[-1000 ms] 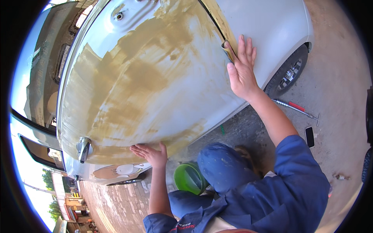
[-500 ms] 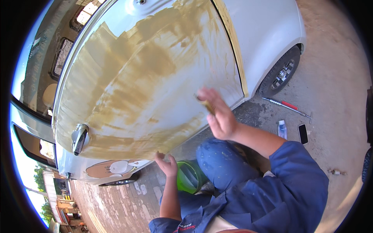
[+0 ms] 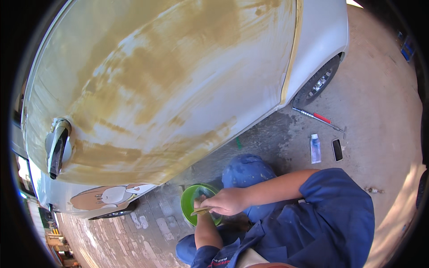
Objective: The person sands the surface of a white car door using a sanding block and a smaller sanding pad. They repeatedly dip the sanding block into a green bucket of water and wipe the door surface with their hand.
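My right hand (image 3: pixel 228 202) is closed on a thin flat yellowish-brown piece (image 3: pixel 200 211), held above the near side of a green bucket (image 3: pixel 184 196). Its exact kind is not clear. Beneath it, my left hand (image 3: pixel 200 201) reaches into the bucket. The piece and my right hand partly cover it, so its fingers are hard to make out. In front of me stands the white car door panel (image 3: pixel 210 85), smeared with yellowish-brown residue. Both hands are apart from the panel.
The door handle (image 3: pixel 59 145) sticks out at the left, above a cartoon sticker (image 3: pixel 105 196). To the right, a wheel (image 3: pixel 318 84), a metal rod tool with a red grip (image 3: pixel 321 118), a clear bottle (image 3: pixel 315 149) and a phone (image 3: pixel 337 150) are on the ground. My bent knee (image 3: pixel 248 172) is beside the bucket.
My right hand has come down from beside the panel to the bucket, with the flat piece in it. My left hand has gone from the panel's lower edge into the bucket. The view has shifted.
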The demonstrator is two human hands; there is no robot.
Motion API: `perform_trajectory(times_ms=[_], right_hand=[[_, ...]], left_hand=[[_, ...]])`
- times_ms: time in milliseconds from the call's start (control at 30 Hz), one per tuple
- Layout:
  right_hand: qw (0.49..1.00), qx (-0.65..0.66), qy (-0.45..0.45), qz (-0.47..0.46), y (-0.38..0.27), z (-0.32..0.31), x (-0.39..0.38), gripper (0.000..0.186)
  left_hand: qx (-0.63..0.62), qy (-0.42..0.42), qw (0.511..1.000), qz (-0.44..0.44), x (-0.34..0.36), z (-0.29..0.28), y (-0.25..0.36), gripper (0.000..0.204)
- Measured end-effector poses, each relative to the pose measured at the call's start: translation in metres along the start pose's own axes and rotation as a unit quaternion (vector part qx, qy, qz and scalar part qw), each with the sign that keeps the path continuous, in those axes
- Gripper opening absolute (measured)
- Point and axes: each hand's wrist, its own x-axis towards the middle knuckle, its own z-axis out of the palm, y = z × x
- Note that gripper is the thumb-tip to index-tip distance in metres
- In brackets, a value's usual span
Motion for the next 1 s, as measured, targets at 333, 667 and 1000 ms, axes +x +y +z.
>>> perform_trajectory(times_ms=[333, 667, 1000], right_hand=[[0.997, -0.025, 0.028, -0.069, -0.006, 0.006, -0.012, 0.036], [0.951, -0.031, 0.196, -0.238, -0.037, 0.005, -0.048, 0.043], [0.945, -0.005, 0.180, -0.274, -0.040, 0.002, -0.071, 0.038]], left_hand=[[-0.182, 0.090, 0.979, 0.024, -0.037, 0.038, 0.045, 0.021], [0.024, -0.174, 0.984, 0.016, -0.228, 0.454, 0.291, 0.030], [0.625, 0.005, 0.115, 0.772, -0.313, 0.649, 0.372, 0.051]])
